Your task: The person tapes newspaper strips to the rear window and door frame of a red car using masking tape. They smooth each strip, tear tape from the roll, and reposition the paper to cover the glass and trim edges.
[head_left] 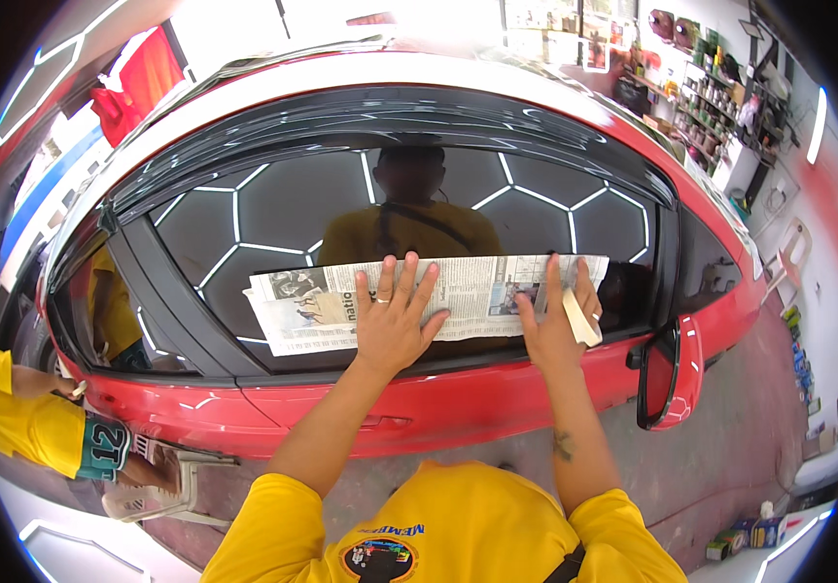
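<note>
Left hand: the left hand (392,321) lies flat on a wide sheet of printed newspaper (341,306). Its fingers are spread apart and point up. A ring sits on one finger.
Right hand: the right hand (553,325) presses on the right end of the same paper. Its fingers are close together and point up. A pale roll of masking tape (579,316) is on this hand, near the thumb side. I cannot tell just how the hand grips it.
Newspaper: the paper is held flat against the dark side window (283,209) of the shiny red car (497,394). It runs along the low part of the glass, just above the door edge. It reaches from the left of the left hand to past the right hand.
Window: the glass shows bright white six-sided ceiling lights and the person in a yellow shirt.
Car mirror: a red and black side mirror (672,374) sticks out to the right of the right hand, lower down.
Other person: another person's arm in a yellow sleeve (25,418) is at the far left, low by the car.
Stool: a white plastic stool (161,496) stands on the floor near that person.
Shelves: shelves with bottles and cans (706,117) are far away at the top right.
Boxes: small coloured boxes (750,534) lie on the floor at the bottom right.
</note>
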Action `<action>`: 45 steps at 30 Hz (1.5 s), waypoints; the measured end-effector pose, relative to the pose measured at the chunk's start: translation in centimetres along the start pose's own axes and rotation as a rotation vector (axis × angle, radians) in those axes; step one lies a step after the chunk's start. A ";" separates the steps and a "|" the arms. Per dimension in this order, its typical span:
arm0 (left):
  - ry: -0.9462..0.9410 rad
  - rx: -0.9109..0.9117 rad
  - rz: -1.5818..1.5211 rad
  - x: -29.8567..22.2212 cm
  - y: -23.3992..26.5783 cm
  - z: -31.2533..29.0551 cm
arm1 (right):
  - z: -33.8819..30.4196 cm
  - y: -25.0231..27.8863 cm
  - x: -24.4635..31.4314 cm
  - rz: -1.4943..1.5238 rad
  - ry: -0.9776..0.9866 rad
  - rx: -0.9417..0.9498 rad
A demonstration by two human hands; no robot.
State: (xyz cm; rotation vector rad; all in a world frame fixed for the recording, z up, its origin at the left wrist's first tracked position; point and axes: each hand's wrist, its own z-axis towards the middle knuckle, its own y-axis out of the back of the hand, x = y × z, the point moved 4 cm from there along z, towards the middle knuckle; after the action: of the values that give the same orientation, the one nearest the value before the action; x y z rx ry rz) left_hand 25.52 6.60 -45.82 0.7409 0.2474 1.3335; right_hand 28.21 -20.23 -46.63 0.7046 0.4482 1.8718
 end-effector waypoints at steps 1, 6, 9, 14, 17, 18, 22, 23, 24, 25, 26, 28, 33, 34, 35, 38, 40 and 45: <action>0.015 -0.002 -0.001 0.0 0.2 0.1 | 0.3 0.4 -0.6 0.010 0.033 -0.002; 0.039 0.023 0.050 -0.4 -0.2 0.4 | 0.6 1.2 -3.8 0.456 0.156 -0.181; 0.043 -0.002 0.084 -0.5 0.0 0.2 | 2.0 4.5 1.0 0.686 0.463 0.050; 0.067 0.009 0.045 -0.4 0.1 0.0 | 4.5 3.2 9.1 0.822 0.887 0.015; 0.057 0.000 0.045 -0.1 -0.2 -0.2 | 7.5 2.3 13.7 0.724 1.062 -0.111; 0.062 0.030 0.043 0.1 -0.3 -0.5 | 8.3 2.5 15.1 0.687 1.112 -0.160; 0.092 0.109 -0.022 0.0 -0.2 -0.5 | 8.1 -2.5 15.0 0.675 1.042 -0.325; 0.093 0.136 -0.022 0.0 0.0 -0.6 | 7.9 -2.0 14.9 0.514 0.952 -0.130; 0.092 0.163 -0.024 0.1 0.0 -0.5 | 8.3 -2.1 14.9 0.598 0.962 -0.199; 0.051 0.125 -0.020 0.0 0.3 0.0 | 8.3 -2.6 14.5 0.678 0.949 -0.265; 0.119 0.153 -0.061 0.4 0.6 0.0 | 8.4 -3.0 13.9 0.755 0.935 -0.333; 0.253 0.215 -0.141 2.0 2.3 -0.8 | 8.1 -2.6 13.6 0.612 0.973 -0.190; 0.396 0.121 0.195 13.9 7.3 -6.3 | 8.6 -1.3 14.1 0.805 0.871 -0.123; 0.407 0.125 0.256 15.5 7.8 -7.0 | 8.6 -1.3 14.4 0.778 0.911 -0.156; 0.406 0.105 0.240 14.8 8.1 -6.2 | 8.5 -1.4 14.4 0.743 0.919 -0.174; 0.434 -0.012 0.036 12.2 10.7 -4.1 | 8.4 -1.7 14.4 0.670 0.935 -0.218; 0.491 -0.162 -0.310 9.9 12.1 -2.3 | 8.4 -1.7 14.5 0.665 0.933 -0.228; 0.476 -0.084 -0.750 6.1 12.4 2.3 | 8.5 -1.8 14.2 0.668 0.947 -0.220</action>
State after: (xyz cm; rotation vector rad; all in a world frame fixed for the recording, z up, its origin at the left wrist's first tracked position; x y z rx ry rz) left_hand 18.57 12.18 -35.04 0.1969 0.7632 0.7692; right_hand 30.93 -6.55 -37.57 -0.2879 0.6196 2.7933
